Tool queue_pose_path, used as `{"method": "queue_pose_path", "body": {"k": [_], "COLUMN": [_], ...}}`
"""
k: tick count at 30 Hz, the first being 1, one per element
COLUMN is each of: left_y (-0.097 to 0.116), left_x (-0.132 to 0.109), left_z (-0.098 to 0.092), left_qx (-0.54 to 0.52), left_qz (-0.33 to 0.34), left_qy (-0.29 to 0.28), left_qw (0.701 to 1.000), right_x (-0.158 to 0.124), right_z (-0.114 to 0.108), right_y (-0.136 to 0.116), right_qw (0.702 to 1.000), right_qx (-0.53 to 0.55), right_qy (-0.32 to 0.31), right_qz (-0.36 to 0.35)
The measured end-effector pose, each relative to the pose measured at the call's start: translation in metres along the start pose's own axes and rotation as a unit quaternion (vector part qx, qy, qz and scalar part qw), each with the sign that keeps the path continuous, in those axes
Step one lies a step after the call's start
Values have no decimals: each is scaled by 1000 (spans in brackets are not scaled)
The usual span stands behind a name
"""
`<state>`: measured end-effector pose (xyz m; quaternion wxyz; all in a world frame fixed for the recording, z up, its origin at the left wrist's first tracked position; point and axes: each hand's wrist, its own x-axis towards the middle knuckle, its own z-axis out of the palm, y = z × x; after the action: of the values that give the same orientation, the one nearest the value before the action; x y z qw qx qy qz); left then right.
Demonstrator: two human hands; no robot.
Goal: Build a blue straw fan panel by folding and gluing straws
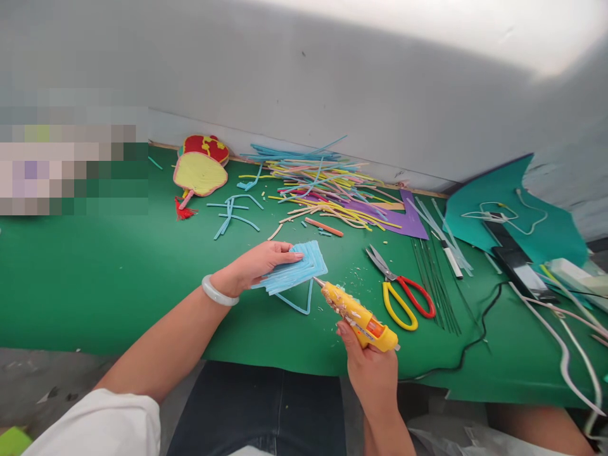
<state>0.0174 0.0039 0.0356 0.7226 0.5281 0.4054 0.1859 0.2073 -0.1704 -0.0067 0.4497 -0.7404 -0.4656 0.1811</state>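
Observation:
My left hand [268, 261] pinches a flat blue panel [297, 269] made of pipe cleaners laid side by side, held above the green table. A loose blue strip [310, 297], bent at a corner, hangs below the panel. In my right hand [373, 367] is a yellow glue gun [358, 316], fingers wrapped round its handle. Its nozzle points up and left, at the right lower edge of the panel. Bits of dried glue cling to the gun's body.
Red-and-yellow-handled scissors [399, 288] lie right of the gun. Behind are a pile of coloured pipe cleaners [323, 183], blue pieces [232, 214] and a yellow fan shape [200, 174]. Green wires [434, 285], a marker [451, 259] and a black cord [468, 351] lie at right.

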Motion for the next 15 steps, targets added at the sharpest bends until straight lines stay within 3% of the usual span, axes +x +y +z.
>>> {"method": "queue_pose_path", "body": {"k": [15], "left_y": [-2], "left_x": [2], "left_z": [-2], "left_qx": [8], "left_qz": [-7], "left_qy": [-11], "left_qw": [1000], "right_x": [5], "right_z": [-4], "right_y": [-6], "right_qw": [999], "right_qx": [-32], "right_qy": [21], "right_qz": [14]}}
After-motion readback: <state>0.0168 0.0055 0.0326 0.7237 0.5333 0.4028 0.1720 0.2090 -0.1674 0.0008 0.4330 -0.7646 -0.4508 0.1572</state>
